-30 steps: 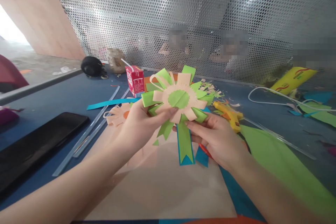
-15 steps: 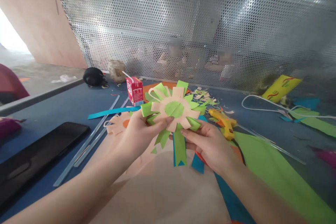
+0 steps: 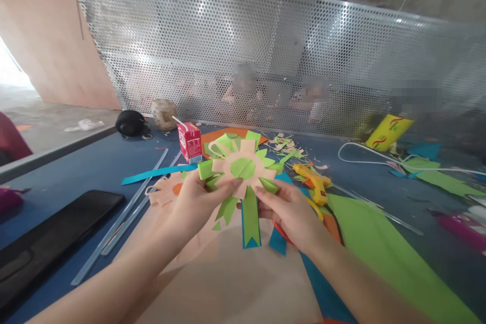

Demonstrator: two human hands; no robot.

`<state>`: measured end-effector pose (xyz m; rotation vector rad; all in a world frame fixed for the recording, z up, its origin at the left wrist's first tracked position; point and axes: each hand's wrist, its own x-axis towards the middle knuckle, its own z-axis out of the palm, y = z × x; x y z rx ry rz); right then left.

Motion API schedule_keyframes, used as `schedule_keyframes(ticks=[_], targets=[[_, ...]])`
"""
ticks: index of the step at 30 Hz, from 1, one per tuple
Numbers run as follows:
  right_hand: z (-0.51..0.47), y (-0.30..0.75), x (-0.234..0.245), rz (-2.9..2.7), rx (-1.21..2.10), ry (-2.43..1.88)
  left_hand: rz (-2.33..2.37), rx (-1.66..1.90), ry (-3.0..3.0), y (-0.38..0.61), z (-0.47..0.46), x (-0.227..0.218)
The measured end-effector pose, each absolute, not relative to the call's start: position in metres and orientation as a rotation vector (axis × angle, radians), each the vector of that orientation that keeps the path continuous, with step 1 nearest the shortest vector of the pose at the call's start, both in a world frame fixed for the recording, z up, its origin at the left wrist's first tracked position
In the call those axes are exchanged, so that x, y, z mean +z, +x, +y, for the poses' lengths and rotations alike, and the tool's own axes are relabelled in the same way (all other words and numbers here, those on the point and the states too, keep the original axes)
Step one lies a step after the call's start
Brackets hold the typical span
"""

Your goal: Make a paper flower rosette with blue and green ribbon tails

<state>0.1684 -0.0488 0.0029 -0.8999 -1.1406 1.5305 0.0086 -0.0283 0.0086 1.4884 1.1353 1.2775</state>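
Observation:
A paper rosette (image 3: pixel 241 166) of beige and green looped strips, with a green round centre and green-on-blue ribbon tails, is held up over the table between both hands. My left hand (image 3: pixel 195 202) pinches its lower left edge, thumb on the front. On the lower right edge my right hand (image 3: pixel 289 208) has its fingers closed. Under the hands lies a beige paper sheet (image 3: pixel 235 273). A second beige paper flower (image 3: pixel 169 190) rests on the table behind my left hand.
A yellow glue gun (image 3: pixel 313 182), red juice carton (image 3: pixel 189 142), clear glue sticks (image 3: pixel 125 212), black phone (image 3: pixel 53 238), green paper sheet (image 3: pixel 383 243) and paper scraps lie on the blue table (image 3: pixel 87 162). A perforated metal screen (image 3: pixel 266 61) stands behind, with people beyond it.
The view has tilted up, so hands and rosette sit lower and slightly left in the picture. Both hands keep the same grip on the rosette.

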Motion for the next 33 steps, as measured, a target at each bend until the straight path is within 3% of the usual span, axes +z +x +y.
schedule_keyframes(ticks=[8,33], targets=[[-0.0457,0.1699,0.0021,-1.256,1.384,-0.949,1.150,1.263,1.428,0.0106,-0.0299,0.0094],[-0.0453,0.1707,0.0003,-1.281,1.455,-0.915,0.983,1.319,1.194,0.0102,-0.0286,0.0067]])
